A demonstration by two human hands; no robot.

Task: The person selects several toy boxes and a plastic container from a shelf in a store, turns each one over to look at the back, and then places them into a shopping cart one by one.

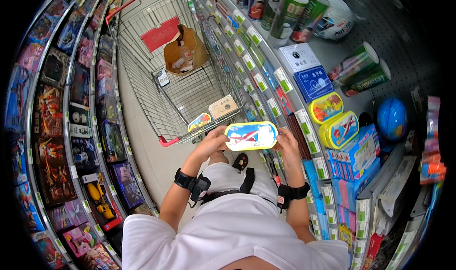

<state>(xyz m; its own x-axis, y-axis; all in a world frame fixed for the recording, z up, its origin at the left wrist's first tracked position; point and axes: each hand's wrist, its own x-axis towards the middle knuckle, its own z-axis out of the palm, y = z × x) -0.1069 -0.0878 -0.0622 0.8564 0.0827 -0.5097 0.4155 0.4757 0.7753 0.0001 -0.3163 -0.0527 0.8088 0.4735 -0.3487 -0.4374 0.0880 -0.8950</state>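
Observation:
A rounded oblong tin (251,136) with a yellow rim and a picture of a red plane is held level in front of me. My left hand (216,140) grips its left end, and my right hand (286,141) has hold of the right end. Just beyond it stands a metal shopping cart (139,88) with red trim. In the cart lie a similar yellow-rimmed tin (199,122), a cream board-game box (223,106), a phone (162,77) and a tan bag (199,54) with a plastic bottle inside.
On the right shelf sit more yellow-rimmed tins (342,130), a blue game box (313,83), a white game box (300,57), tall green canisters (288,15), a wrapped ball (333,17) and a blue globe ball (392,118). Boxed toys (51,106) fill the left shelves.

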